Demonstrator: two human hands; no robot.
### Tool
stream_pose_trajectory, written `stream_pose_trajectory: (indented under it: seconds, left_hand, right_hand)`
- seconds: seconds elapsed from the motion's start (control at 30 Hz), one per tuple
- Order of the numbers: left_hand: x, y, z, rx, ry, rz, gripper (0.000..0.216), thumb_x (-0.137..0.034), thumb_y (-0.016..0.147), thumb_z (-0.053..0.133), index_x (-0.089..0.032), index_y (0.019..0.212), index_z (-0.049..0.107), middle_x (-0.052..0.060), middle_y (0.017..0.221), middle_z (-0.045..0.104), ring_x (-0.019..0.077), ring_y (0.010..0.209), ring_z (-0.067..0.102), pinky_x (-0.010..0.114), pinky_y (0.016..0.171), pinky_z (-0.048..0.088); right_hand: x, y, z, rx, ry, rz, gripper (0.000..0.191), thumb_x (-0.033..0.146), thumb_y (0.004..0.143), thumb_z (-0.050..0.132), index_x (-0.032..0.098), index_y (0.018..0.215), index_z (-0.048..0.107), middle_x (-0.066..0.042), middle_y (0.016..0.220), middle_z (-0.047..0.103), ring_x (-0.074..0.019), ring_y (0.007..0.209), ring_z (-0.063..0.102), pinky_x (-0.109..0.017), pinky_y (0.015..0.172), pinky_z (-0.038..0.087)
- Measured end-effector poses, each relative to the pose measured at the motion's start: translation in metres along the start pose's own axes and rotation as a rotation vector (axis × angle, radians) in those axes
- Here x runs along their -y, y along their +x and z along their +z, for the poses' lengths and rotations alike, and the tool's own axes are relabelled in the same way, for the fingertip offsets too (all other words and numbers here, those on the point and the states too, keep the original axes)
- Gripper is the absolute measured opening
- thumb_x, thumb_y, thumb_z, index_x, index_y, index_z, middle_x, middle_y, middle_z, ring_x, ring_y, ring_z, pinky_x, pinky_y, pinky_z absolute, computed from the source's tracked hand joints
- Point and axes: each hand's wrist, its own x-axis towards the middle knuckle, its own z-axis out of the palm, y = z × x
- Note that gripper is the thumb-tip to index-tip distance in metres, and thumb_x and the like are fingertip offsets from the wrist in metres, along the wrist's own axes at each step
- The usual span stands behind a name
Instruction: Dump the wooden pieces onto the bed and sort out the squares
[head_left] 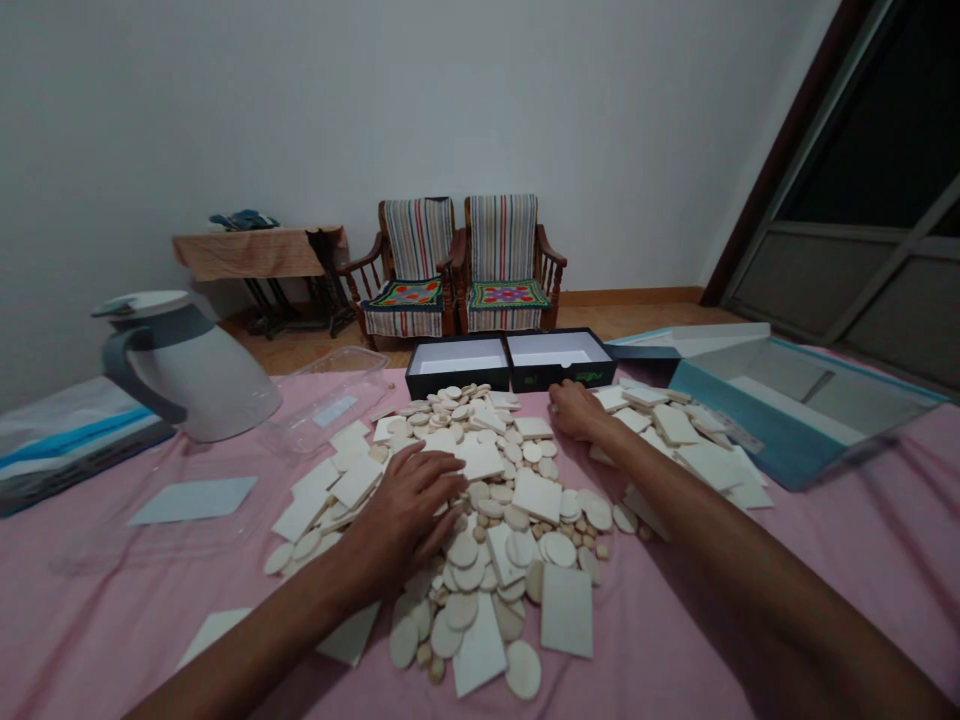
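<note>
Nearest to me, a few pale flat pieces lie at the edge of the heap on the pink cloth [862, 540] that covers the tabletop: a round disc [523, 669], a square tile [567, 610] just beyond it, and a longer tile [477, 650] beside them. My left hand [409, 510] lies palm down on the heap of pale pieces [495, 500], fingers loosely spread and pressing on the tiles and discs under them; it pinches nothing that I can see. The heap mixes round discs and square or oblong tiles, piled over one another across the middle of the tabletop.

Farther out, my right hand [577, 410] reaches across the far side of the heap, its fingers curled down onto the pieces there; I cannot tell whether it grips one. To its right, more square tiles [675, 430] are stacked loosely, touching an open blue box [787, 430].

To my left stands a white jug [187, 365] with a grey handle, and next to it a clear plastic tray [334, 400]. A flat grey-blue sheet [195, 498] lies near them.

Just past the heap sit two open black boxes [510, 362], side by side, white inside. Beyond the tabletop, two striped armchairs [461, 265] stand against the wall, with a small side table [259, 255] to their left.
</note>
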Motion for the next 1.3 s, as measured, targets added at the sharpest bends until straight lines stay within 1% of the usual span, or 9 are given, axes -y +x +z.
stream_pose_trajectory:
  seconds: [0.17,0.33,0.43,0.7,0.97,1.03,1.13,1.2,1.3]
  left_hand:
    - [-0.014,-0.041,0.004,-0.129,-0.012,-0.042,0.024,-0.016,0.091,0.050,-0.019,0.115,0.055,0.009,0.118,0.061,0.0206,0.115,0.053,0.042,0.104,0.039]
    - [-0.033,-0.060,0.017,-0.105,-0.003,-0.047,0.034,-0.019,0.089,0.053,-0.019,0.123,0.054,0.011,0.127,0.058,0.0233,0.122,0.049,0.043,0.105,0.040]
    - [-0.037,-0.062,0.023,-0.084,0.052,-0.004,0.041,-0.025,0.087,0.058,-0.020,0.128,0.052,0.011,0.133,0.055,0.0261,0.124,0.048,0.046,0.106,0.038]
    - [-0.032,-0.066,0.030,-0.081,0.073,0.011,0.045,-0.024,0.088,0.056,-0.021,0.133,0.049,0.011,0.138,0.052,0.0257,0.129,0.044,0.046,0.109,0.033]
    - [-0.030,-0.067,0.033,-0.091,0.088,0.027,0.044,-0.021,0.088,0.057,-0.019,0.131,0.049,0.011,0.136,0.053,0.0254,0.130,0.041,0.048,0.113,0.025]
    - [-0.030,-0.067,0.033,-0.089,0.080,0.019,0.046,-0.021,0.088,0.056,-0.020,0.133,0.048,0.011,0.136,0.053,0.0258,0.130,0.042,0.049,0.113,0.024]
    - [-0.030,-0.068,0.031,-0.088,0.062,0.008,0.047,-0.022,0.088,0.057,-0.022,0.134,0.047,0.011,0.136,0.053,0.0261,0.129,0.044,0.049,0.112,0.025]
    - [-0.030,-0.068,0.031,-0.102,0.045,0.010,0.046,-0.022,0.088,0.057,-0.021,0.133,0.047,0.011,0.135,0.054,0.0261,0.129,0.044,0.048,0.112,0.026]
    - [-0.029,-0.068,0.031,-0.120,0.031,0.013,0.046,-0.021,0.088,0.057,-0.021,0.132,0.048,0.011,0.134,0.055,0.0259,0.129,0.044,0.048,0.112,0.026]
  right_hand:
    - [0.009,-0.015,-0.015,-0.019,0.217,-0.094,0.030,0.029,0.089,0.052,0.020,0.117,0.061,-0.006,0.115,0.064,-0.0157,0.097,0.061,-0.025,0.084,0.044]
    - [0.033,-0.036,0.009,-0.018,0.358,-0.017,0.039,0.037,0.094,0.043,0.011,0.118,0.061,-0.017,0.119,0.064,-0.0243,0.110,0.059,-0.032,0.092,0.041]
    - [0.050,-0.049,0.021,0.006,0.370,-0.013,0.039,0.037,0.096,0.039,0.013,0.118,0.060,-0.016,0.121,0.063,-0.0245,0.114,0.055,-0.034,0.095,0.038]
    - [0.093,-0.066,0.014,-0.033,0.386,0.006,0.042,0.039,0.094,0.040,0.012,0.123,0.054,-0.017,0.131,0.054,-0.0262,0.124,0.044,-0.041,0.103,0.028]
    - [0.145,-0.093,-0.003,-0.045,0.463,-0.298,0.049,0.040,0.092,0.048,0.010,0.130,0.050,-0.020,0.143,0.042,-0.0282,0.135,0.033,-0.043,0.108,0.027]
    - [0.135,-0.100,-0.014,-0.054,0.518,-0.362,0.042,0.039,0.092,0.047,0.014,0.125,0.055,-0.016,0.137,0.050,-0.0237,0.128,0.043,-0.038,0.104,0.034]
    - [0.092,-0.111,-0.032,-0.047,0.491,-0.338,0.028,0.029,0.091,0.048,0.017,0.113,0.061,-0.010,0.114,0.064,-0.0197,0.106,0.058,-0.033,0.093,0.042]
    - [0.053,-0.121,-0.042,0.037,0.342,-0.260,0.026,0.019,0.085,0.053,0.016,0.109,0.063,-0.011,0.108,0.066,-0.0215,0.099,0.059,-0.035,0.089,0.043]
    - [0.004,-0.140,-0.049,0.154,0.077,-0.213,0.037,0.010,0.074,0.058,0.017,0.110,0.063,-0.012,0.111,0.064,-0.0262,0.106,0.054,-0.038,0.088,0.040]
